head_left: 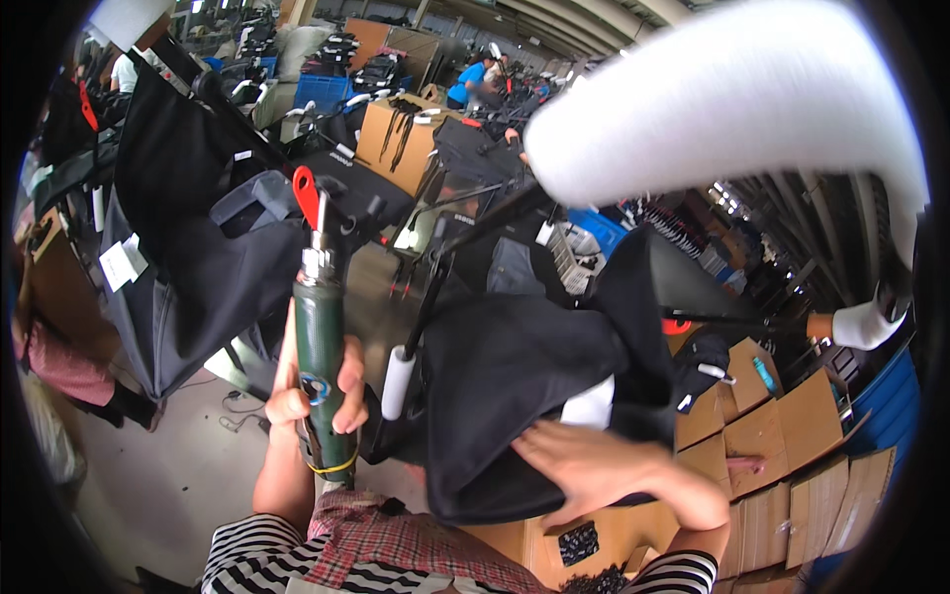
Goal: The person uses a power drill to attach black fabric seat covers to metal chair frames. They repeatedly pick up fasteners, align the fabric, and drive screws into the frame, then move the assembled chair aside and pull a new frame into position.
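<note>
My left hand (288,404) is closed around a dark green power screwdriver (320,342), held upright with its metal nose upward. The tool's tip is beside a red loop-shaped piece (308,195) on a black frame; whether they touch I cannot tell. Black stroller fabric (515,346) fills the middle in front of me, with a white label (591,404) on it. On its lower right part lies my right hand (589,460), slightly blurred, with fingers stretched out. Its fingertips are partly lost against the fabric. Left of the tool hangs another black fabric seat (188,287).
A blurred handle in white wrapping (732,99) arches close at the upper right. White foam (397,381) covers part of a frame tube. Cardboard boxes (782,426) stand at the right. Farther back are a brown carton (396,144), blue crates (322,92) and other people.
</note>
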`<action>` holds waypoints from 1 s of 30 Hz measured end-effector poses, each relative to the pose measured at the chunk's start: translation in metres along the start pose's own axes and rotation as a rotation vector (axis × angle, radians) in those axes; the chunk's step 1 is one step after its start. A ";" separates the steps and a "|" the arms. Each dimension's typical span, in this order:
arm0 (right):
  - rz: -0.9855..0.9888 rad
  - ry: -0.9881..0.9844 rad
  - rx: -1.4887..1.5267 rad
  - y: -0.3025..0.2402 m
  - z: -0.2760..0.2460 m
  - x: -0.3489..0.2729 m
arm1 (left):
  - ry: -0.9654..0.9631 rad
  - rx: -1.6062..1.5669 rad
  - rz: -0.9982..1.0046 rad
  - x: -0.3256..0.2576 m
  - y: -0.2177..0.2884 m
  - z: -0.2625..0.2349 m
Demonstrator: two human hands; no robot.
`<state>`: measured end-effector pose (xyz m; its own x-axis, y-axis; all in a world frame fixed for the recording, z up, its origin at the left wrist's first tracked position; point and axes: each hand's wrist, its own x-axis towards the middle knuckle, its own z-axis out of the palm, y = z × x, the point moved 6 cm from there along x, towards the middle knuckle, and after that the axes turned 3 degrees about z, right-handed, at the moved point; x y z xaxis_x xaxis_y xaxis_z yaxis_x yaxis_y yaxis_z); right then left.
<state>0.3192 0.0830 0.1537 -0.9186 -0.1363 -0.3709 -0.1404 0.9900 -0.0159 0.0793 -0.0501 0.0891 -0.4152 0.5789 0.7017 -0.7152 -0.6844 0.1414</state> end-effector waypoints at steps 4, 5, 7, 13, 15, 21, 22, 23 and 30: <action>0.255 0.006 0.397 0.025 0.113 0.035 | 0.032 0.121 -0.016 -0.019 0.006 0.020; 0.275 0.212 0.436 0.035 0.130 0.039 | 0.031 0.122 -0.024 -0.027 0.007 0.020; 0.201 0.344 1.148 0.053 0.127 0.040 | 0.043 0.176 -0.038 -0.039 0.011 0.029; 0.329 1.287 1.641 0.099 0.068 0.049 | 0.073 0.159 -0.087 -0.044 0.001 0.026; 0.289 1.465 1.239 0.087 -0.008 0.036 | 0.072 0.144 -0.124 -0.041 0.002 0.021; 0.093 1.672 0.597 0.056 -0.140 0.047 | 0.013 0.065 -0.239 -0.033 0.012 0.012; 0.121 1.701 0.504 0.044 -0.149 0.051 | 0.022 0.074 -0.242 -0.033 0.015 0.013; 0.042 1.760 0.438 0.037 -0.154 0.055 | 0.031 0.082 -0.246 -0.033 0.018 0.011; 0.176 1.689 0.338 0.017 -0.160 0.055 | 0.050 0.066 -0.299 -0.029 0.035 -0.007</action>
<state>0.2074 0.0864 0.2815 -0.2864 0.2984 0.9105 -0.1300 0.9294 -0.3455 0.0624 -0.0875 0.0690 -0.2202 0.7792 0.5868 -0.7723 -0.5068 0.3831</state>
